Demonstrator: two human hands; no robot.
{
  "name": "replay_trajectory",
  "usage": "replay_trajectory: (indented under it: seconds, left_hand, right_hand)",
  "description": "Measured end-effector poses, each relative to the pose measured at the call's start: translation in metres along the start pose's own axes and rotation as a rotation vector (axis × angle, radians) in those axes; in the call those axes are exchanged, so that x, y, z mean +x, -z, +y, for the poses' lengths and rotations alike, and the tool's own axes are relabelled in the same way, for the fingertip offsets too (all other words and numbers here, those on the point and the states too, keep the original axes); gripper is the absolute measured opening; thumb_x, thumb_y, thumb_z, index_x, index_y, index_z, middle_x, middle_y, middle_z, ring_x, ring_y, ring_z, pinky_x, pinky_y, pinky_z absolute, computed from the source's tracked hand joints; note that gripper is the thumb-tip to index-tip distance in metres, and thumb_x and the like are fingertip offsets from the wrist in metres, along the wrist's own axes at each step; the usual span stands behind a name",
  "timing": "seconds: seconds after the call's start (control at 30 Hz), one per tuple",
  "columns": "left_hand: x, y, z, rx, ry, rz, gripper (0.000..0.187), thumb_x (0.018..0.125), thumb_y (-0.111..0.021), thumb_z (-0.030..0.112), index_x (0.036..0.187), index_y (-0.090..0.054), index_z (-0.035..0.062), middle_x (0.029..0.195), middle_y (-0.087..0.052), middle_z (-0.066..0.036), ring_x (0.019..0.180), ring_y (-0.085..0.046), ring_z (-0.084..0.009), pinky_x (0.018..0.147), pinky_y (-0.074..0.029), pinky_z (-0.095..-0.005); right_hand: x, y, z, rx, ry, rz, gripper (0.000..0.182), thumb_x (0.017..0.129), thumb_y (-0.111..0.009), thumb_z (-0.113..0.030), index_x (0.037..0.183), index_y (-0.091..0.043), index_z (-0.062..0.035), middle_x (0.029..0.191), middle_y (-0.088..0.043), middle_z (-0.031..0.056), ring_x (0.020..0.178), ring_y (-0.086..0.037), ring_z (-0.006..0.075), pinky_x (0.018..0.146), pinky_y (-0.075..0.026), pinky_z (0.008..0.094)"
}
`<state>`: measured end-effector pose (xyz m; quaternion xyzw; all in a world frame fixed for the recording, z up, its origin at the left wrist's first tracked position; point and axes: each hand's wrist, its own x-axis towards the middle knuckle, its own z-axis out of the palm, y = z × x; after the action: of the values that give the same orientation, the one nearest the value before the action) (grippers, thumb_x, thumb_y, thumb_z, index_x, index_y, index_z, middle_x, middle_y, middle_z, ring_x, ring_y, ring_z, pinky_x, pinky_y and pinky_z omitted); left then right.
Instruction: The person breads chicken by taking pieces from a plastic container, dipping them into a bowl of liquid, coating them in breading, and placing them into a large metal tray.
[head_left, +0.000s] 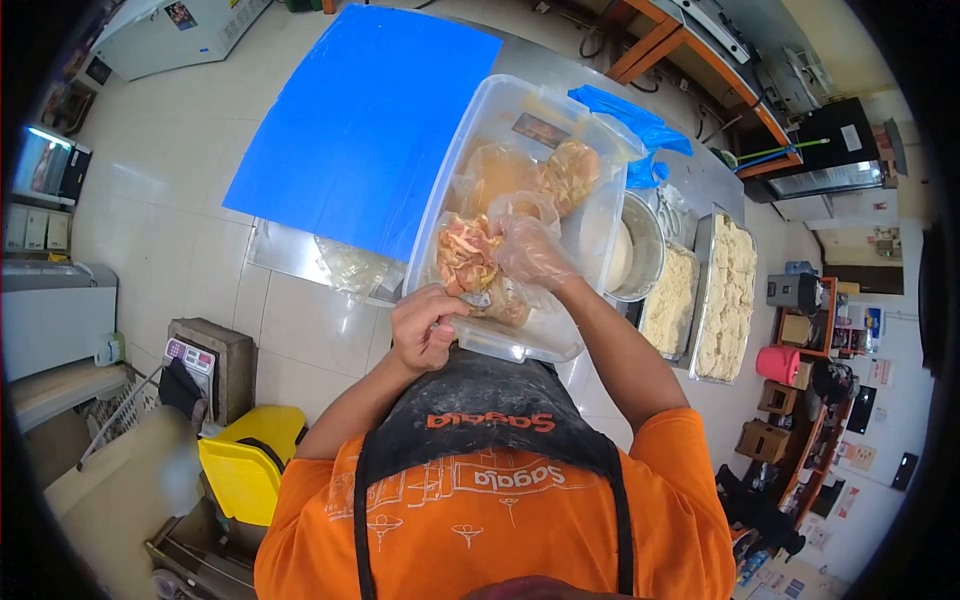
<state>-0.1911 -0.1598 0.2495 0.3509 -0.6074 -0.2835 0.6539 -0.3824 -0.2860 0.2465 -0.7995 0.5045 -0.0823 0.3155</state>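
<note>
My left hand [428,325] is bare and curled closed at the near left edge of a clear plastic tub [490,345]. Its fingers pinch the edge of a clear plastic bag of raw meat pieces [467,255]. Over the tub, my right hand [537,250] wears a clear plastic glove. Its fingers are bent in against the meat; what they hold is hidden. Another bag of meat [570,178] lies at the tub's far right, beside a bag of brownish liquid or marinade [497,178].
A blue board [370,120] covers the table's left part. To the tub's right are a metal bowl [645,245], a tray of pale crumbly flour [668,305] and a tray of coated pieces [725,300]. A blue plastic bag [640,125] lies behind; a yellow bin [240,470] stands lower left.
</note>
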Motion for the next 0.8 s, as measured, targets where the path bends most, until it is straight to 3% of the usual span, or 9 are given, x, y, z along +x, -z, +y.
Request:
replay_trajectory:
  seconds: [0.17,0.27,0.37,0.47,0.57,0.67,0.8]
  left_hand:
    - [-0.001,0.002,0.000,0.003,0.018,-0.012,0.041,0.098,-0.053,0.037,0.083,-0.065,0.0006,0.058,-0.046,-0.006,0.051,-0.047,-0.0200,0.050,-0.035,-0.0324]
    - [-0.002,0.002,-0.001,0.004,0.019,-0.022,0.040,0.098,-0.053,0.037,0.083,-0.065,0.0011,0.058,-0.046,-0.005,0.051,-0.047,-0.0198,0.050,-0.035,-0.0323]
    - [-0.002,0.002,-0.002,0.003,0.014,-0.027,0.040,0.098,-0.054,0.036,0.084,-0.065,0.0012,0.059,-0.047,-0.006,0.051,-0.047,-0.0198,0.050,-0.035,-0.0323]
    - [0.001,0.002,0.001,0.001,0.010,-0.030,0.038,0.097,-0.054,0.035,0.084,-0.065,0.0009,0.059,-0.047,-0.006,0.051,-0.048,-0.0199,0.050,-0.036,-0.0324]
    - [0.003,0.002,0.003,0.003,0.010,-0.038,0.037,0.097,-0.054,0.034,0.084,-0.065,0.0005,0.059,-0.047,-0.006,0.052,-0.049,-0.0201,0.050,-0.037,-0.0324]
    - [0.003,0.002,0.003,0.006,0.012,-0.038,0.038,0.097,-0.054,0.033,0.083,-0.066,0.0001,0.059,-0.048,-0.006,0.052,-0.049,-0.0202,0.050,-0.037,-0.0324]
    - [0.003,0.000,0.003,0.020,0.010,-0.023,0.041,0.098,-0.052,0.034,0.082,-0.066,-0.0006,0.059,-0.047,-0.005,0.051,-0.048,-0.0192,0.049,-0.035,-0.0321]
  right_hand:
    - [-0.003,0.003,0.006,-0.089,0.108,-0.102,0.020,0.081,-0.068,-0.012,0.092,-0.065,0.0032,0.087,-0.065,0.0241,0.081,-0.062,0.0375,0.074,-0.049,0.0451]
    - [-0.006,0.026,-0.001,0.052,0.128,-0.120,0.014,0.082,-0.068,-0.010,0.088,-0.063,0.0015,0.079,-0.062,0.0213,0.076,-0.062,0.0336,0.071,-0.049,0.0409]
    - [-0.018,0.063,-0.026,0.171,0.136,-0.094,0.015,0.081,-0.067,-0.007,0.095,-0.067,-0.0003,0.087,-0.066,0.0194,0.078,-0.064,0.0305,0.074,-0.051,0.0394]
    - [-0.029,0.087,-0.029,0.074,0.162,-0.007,0.020,0.083,-0.066,-0.004,0.103,-0.070,-0.0030,0.096,-0.070,0.0155,0.081,-0.065,0.0244,0.075,-0.052,0.0365]
    - [-0.047,0.116,-0.036,0.251,-0.028,-0.018,0.019,0.087,-0.062,0.000,0.105,-0.069,0.0019,0.100,-0.070,0.0144,0.095,-0.069,0.0219,0.083,-0.054,0.0339]
    - [-0.067,0.152,-0.042,0.364,-0.242,0.021,0.018,0.091,-0.061,0.001,0.107,-0.068,0.0022,0.099,-0.068,0.0091,0.099,-0.067,0.0164,0.085,-0.053,0.0314]
    - [-0.098,0.186,-0.017,0.476,-0.204,0.220,0.017,0.089,-0.058,0.005,0.104,-0.067,0.0017,0.098,-0.066,0.0069,0.091,-0.065,0.0137,0.083,-0.052,0.0284]
